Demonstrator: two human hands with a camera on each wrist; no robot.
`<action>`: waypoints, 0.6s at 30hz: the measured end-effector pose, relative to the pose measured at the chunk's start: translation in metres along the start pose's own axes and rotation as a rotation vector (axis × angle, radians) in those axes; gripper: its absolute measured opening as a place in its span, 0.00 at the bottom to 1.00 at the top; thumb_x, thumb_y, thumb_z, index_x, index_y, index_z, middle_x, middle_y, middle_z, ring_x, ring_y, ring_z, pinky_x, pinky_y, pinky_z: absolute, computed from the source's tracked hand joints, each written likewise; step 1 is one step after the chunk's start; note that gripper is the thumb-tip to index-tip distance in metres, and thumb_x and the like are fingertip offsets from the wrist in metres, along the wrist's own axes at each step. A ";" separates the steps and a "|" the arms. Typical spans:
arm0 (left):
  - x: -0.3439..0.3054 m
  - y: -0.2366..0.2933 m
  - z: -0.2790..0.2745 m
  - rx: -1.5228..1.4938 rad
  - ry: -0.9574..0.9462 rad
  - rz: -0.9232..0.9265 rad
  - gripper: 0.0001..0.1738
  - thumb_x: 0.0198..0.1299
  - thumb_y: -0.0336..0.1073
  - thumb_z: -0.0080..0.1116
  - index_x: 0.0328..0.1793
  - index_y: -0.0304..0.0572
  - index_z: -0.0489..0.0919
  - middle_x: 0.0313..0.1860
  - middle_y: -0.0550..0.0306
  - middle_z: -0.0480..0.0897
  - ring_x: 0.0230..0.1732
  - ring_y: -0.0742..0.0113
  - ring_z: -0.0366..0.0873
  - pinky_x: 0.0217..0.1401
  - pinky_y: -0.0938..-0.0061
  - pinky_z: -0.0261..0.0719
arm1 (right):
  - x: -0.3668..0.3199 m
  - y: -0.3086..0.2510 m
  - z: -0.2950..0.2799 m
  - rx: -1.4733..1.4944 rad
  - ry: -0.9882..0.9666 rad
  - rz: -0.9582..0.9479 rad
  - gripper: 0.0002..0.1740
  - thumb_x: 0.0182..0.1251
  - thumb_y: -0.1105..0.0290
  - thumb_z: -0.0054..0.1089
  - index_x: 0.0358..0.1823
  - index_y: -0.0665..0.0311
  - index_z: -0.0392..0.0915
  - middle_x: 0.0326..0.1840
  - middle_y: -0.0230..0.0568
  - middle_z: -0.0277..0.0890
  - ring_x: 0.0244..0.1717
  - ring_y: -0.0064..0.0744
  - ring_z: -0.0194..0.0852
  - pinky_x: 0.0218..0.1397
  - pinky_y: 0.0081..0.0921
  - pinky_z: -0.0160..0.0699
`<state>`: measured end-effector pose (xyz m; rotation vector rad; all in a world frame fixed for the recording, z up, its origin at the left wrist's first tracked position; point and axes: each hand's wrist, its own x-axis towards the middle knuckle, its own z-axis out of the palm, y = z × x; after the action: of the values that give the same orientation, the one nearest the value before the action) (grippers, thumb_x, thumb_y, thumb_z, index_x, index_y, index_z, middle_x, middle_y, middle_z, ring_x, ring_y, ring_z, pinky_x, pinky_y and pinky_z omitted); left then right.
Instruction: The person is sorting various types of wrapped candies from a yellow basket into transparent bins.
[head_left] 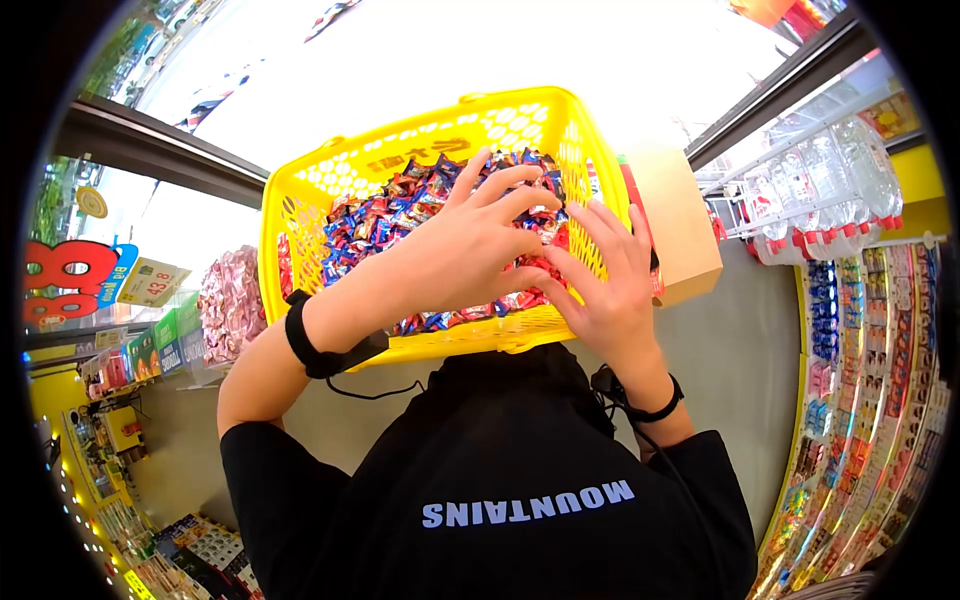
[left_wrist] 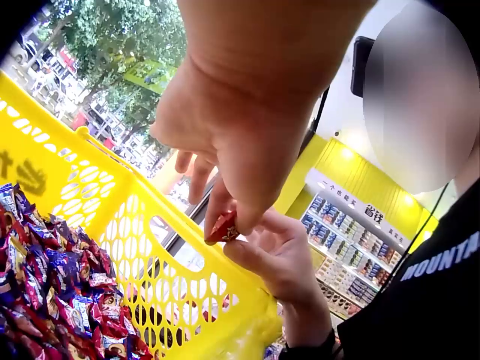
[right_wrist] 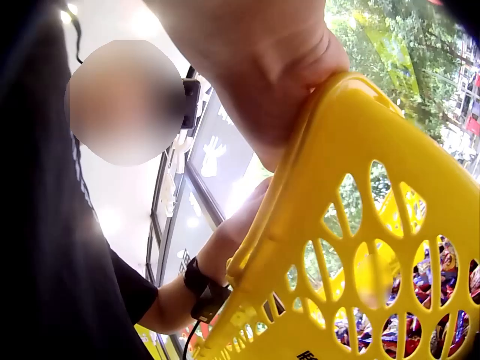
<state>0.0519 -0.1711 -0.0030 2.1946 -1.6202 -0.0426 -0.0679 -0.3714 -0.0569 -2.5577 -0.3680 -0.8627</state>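
Observation:
A large yellow basket (head_left: 400, 352) holds a heap of small wrapped candies (head_left: 385, 215) in red, blue and purple. Over its right part, my left hand (head_left: 470, 245) and right hand (head_left: 612, 275) meet, thumbs and index fingers converging. Between them is one red wrapped candy (left_wrist: 223, 226), pinched by the left thumb and index finger. The tip of the right thumb (left_wrist: 241, 256) lies right at this candy from below; the right index finger is partly hidden behind the left thumb. The other fingers of both hands spread loosely. The basket's wall hides the fingertips in the right wrist view.
A cardboard box (head_left: 678, 225) stands beyond the basket's right side. Bottles with red caps (head_left: 840, 180) hang on a rack at the right, above shelves of packaged snacks (head_left: 860, 380). Pink packages (head_left: 232, 300) are piled at the left. A window looks onto the street.

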 end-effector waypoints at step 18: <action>-0.119 0.079 0.006 -0.084 0.095 -0.531 0.15 0.70 0.51 0.72 0.50 0.52 0.88 0.75 0.55 0.78 0.88 0.42 0.60 0.92 0.28 0.41 | 0.005 -0.038 0.016 0.496 -0.109 -0.403 0.08 0.64 0.68 0.74 0.42 0.61 0.88 0.74 0.42 0.81 0.78 0.51 0.75 0.81 0.68 0.68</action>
<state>-0.0601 -0.0824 -0.0072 2.4530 -0.9325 -0.1514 -0.0701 -0.3300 -0.0534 -2.0977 -1.0194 -0.6558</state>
